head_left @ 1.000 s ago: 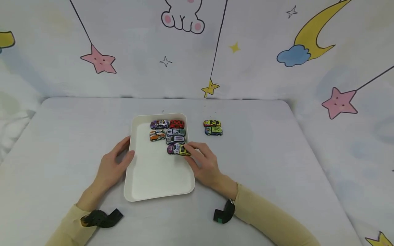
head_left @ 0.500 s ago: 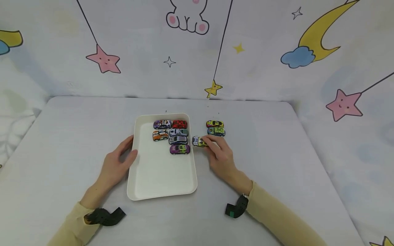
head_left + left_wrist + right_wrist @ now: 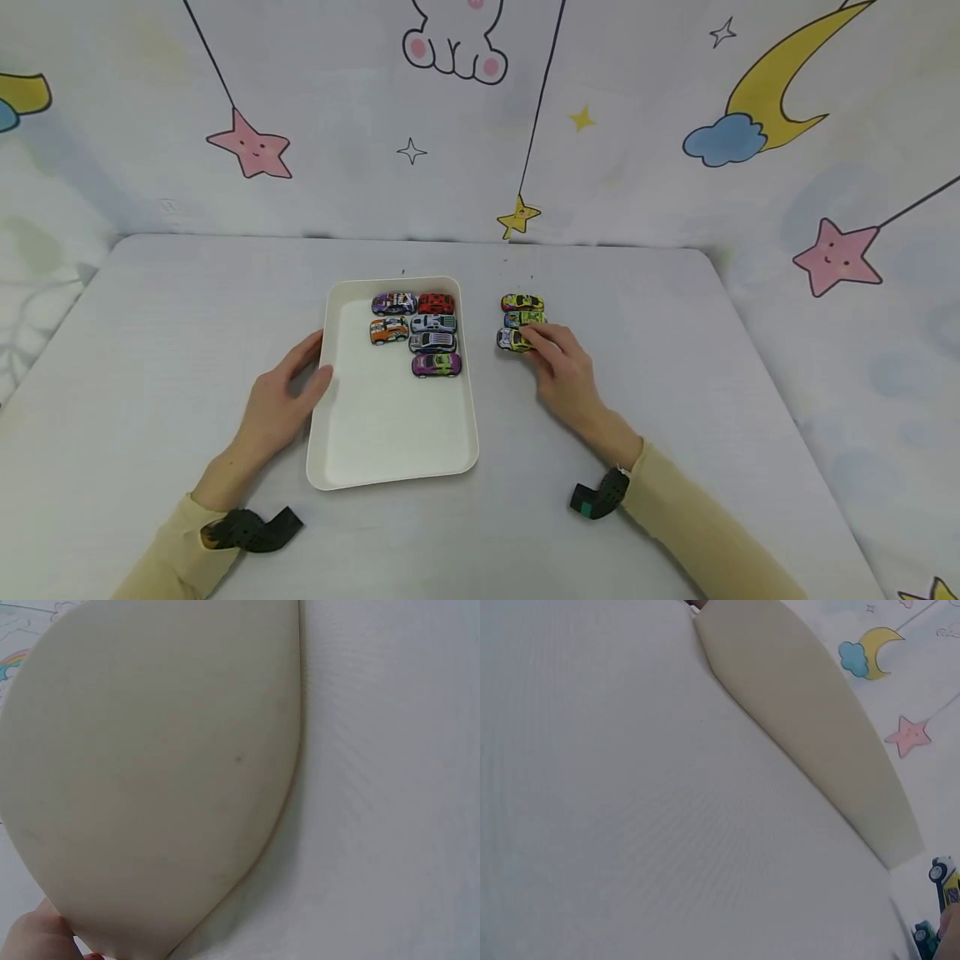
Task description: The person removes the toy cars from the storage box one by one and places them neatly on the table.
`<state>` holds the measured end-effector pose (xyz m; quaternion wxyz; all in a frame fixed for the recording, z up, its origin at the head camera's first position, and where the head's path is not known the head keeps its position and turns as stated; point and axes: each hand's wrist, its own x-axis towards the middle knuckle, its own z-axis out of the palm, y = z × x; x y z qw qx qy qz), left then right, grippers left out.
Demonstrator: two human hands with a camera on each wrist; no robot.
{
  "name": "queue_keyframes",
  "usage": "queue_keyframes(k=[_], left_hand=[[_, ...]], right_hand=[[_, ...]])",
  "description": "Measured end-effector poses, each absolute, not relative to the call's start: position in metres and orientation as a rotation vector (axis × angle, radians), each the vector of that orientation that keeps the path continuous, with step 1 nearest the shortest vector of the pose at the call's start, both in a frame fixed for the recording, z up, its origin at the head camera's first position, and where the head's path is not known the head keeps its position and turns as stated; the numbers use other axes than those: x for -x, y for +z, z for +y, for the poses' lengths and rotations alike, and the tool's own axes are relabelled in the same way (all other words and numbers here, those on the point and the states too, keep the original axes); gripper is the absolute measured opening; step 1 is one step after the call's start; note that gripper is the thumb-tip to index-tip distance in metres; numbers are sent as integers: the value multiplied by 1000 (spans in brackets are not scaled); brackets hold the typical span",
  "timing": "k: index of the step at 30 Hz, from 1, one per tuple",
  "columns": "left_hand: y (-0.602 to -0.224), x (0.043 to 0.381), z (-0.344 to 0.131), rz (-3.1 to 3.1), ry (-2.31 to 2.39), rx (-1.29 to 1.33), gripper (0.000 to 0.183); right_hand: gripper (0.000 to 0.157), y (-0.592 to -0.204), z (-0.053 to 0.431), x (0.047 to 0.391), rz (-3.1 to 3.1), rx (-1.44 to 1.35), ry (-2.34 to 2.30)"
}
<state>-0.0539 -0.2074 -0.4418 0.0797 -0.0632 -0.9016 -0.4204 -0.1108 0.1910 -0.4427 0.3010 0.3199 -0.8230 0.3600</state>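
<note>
My right hand [image 3: 566, 371] pinches a white-and-yellow toy car [image 3: 512, 339] between thumb and fingers, with barely any gap beyond the car's own width. I have it by its right end, probably because my arm comes in from that side. Whether its wheels touch the desk [image 3: 675, 358] I can't tell. It is outside the white tray [image 3: 390, 433], beyond the tray's right edge, just on my side of a green toy car [image 3: 527, 317]; a yellow-and-red toy car [image 3: 522, 302] lies past that, nearer the desk's far edge. All three point sideways, roughly lined up, I'd say to keep them in a tidy column.

My left hand [image 3: 276, 408] is loosely spread, thumb well apart from the fingers, resting at the tray's left edge and gripping nothing; I take it to be steadying the tray.

Inside, a red toy car [image 3: 436, 303] sits by the far right corner, a purple-and-white toy car [image 3: 393, 303] beside it along the far edge. A purple-and-green toy car [image 3: 437, 365] lies nearest me, by the right edge.
</note>
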Motion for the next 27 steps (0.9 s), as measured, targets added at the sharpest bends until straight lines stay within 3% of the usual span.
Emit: queue_keyframes(k=[27], left_hand=[[-442, 53, -208, -2683, -1260, 195, 55]], right_hand=[[29, -443, 200, 113, -2324, -798, 946]])
